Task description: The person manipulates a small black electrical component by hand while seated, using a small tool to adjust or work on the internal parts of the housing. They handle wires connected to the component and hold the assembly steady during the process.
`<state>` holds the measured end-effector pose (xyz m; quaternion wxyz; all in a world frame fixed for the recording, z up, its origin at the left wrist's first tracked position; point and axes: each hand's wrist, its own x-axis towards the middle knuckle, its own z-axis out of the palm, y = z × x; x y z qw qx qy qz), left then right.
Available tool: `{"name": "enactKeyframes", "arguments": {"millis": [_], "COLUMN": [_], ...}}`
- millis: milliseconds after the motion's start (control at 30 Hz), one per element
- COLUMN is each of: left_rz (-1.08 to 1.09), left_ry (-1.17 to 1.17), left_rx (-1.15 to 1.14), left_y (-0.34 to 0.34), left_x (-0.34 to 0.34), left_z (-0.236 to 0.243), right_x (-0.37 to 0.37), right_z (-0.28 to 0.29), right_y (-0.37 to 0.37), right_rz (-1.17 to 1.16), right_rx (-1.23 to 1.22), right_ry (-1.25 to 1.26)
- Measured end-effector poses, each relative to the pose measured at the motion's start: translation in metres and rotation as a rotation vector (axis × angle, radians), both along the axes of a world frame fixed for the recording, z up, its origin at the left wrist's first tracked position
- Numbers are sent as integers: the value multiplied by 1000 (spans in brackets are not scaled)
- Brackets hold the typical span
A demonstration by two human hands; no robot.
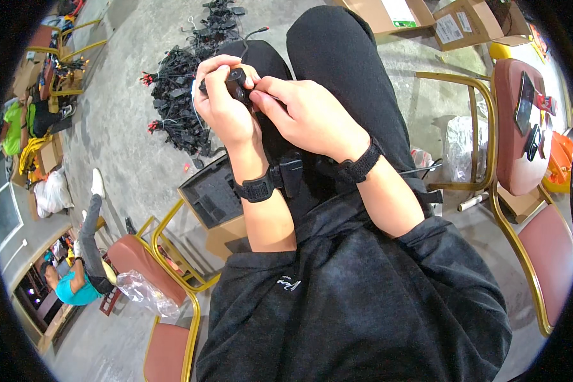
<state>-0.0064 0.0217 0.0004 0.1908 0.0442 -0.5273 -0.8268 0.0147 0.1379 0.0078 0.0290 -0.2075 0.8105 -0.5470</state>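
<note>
Above my lap, my left hand (226, 111) is wrapped round a small black boxy device (237, 77), whose lower part is hidden by the fingers. My right hand (315, 118) meets it from the right, thumb and forefinger pinched together against the device's side. What sits between those fingertips is too small to make out. A thin black cable (251, 37) with a reddish tip sticks up beyond my left hand, over my knee; where it starts is hidden. Both wrists wear black straps, and a black module (291, 170) sits beside the left one.
A heap of bundled black cables (181, 83) with red ends lies on the concrete floor ahead-left. An open carton with black inserts (213, 194) stands by my left forearm. Chairs flank me; the right one (519, 162) carries a phone (524, 102). Cartons (468, 25) stand far right. Another person (79, 286) sits far left.
</note>
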Motion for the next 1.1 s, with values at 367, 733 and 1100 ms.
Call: {"name": "enactKeyframes", "arguments": {"millis": [367, 733, 1100], "left_rz": [2, 7, -29], "left_ry": [-16, -22, -36], "left_rx": [-7, 13, -87], "left_y": [2, 2, -1], "left_x": [1, 0, 2], "left_z": [3, 3, 1], "right_x": [1, 1, 1], "right_z": [0, 0, 0], "right_y": [0, 0, 1], "right_rz": [-6, -10, -5], "right_rx": [21, 29, 47], "right_ry": [16, 47, 39]}}
